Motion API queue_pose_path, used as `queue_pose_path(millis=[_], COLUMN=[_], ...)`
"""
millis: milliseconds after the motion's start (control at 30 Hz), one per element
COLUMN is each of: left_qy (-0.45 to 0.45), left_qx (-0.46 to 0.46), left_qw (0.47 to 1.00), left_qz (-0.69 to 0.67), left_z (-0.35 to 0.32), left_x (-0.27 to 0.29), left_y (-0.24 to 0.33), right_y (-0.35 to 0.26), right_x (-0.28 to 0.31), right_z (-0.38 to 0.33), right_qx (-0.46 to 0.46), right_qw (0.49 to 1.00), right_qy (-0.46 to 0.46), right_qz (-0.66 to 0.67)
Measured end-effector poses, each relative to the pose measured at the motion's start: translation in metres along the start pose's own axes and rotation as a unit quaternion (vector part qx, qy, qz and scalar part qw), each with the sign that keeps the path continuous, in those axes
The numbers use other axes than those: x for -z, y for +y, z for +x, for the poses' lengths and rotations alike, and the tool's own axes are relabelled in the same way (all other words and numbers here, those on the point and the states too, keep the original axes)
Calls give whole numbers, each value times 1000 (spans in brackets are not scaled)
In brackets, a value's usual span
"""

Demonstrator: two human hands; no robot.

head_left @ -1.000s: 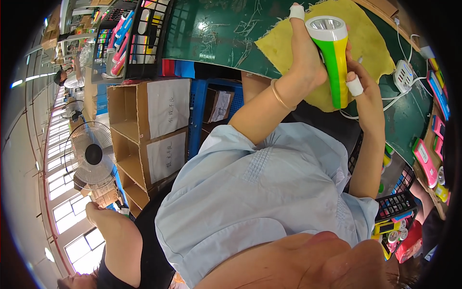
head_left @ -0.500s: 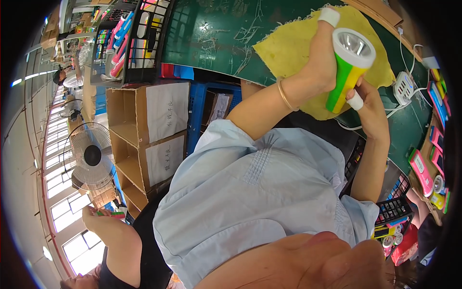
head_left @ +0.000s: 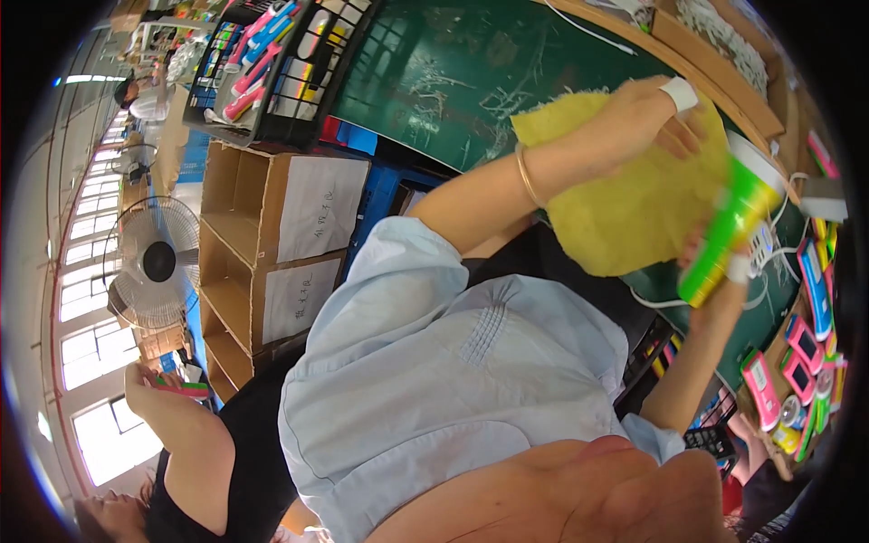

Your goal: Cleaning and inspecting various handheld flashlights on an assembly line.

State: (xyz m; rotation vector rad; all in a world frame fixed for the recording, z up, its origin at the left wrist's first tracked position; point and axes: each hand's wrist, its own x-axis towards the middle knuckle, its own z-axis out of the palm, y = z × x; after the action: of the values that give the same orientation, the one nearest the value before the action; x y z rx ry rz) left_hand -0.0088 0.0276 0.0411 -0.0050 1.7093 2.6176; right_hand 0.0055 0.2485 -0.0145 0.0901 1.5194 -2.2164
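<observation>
R grip (head_left: pixel 721 288) w/ torch (head_left: pixel 735 213) nr cloth (head_left: pixel 620 213) edge.

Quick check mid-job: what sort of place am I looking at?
Probably a factory workshop: there's a scratched green-topped workbench, a black plastic crate of pink and blue tubular items, and a green-and-yellow flashlight with a white head in the right hand.

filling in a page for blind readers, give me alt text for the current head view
A person's right hand holds a blurred, tapered green, yellow and white flashlight beside a ragged-edged yellow cloth on a scratched green table. The left hand, wearing a white finger wrap, is over the cloth.
</observation>
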Motion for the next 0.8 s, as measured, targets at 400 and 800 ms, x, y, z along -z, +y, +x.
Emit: queue_pose_path(millis=[400,800], left_qy=[460,-140], left_qx=[-71,77], left_qw=[578,893], left_qz=[670,-420], left_z=[165,-1], left_x=[277,124], left_y=[38,1], right_y=[-145,-60], right_x=[254,27], right_z=[27,-6], right_qx=[204,315], right_qw=[684,888], right_qy=[534,146], right_qz=[-453,-301])
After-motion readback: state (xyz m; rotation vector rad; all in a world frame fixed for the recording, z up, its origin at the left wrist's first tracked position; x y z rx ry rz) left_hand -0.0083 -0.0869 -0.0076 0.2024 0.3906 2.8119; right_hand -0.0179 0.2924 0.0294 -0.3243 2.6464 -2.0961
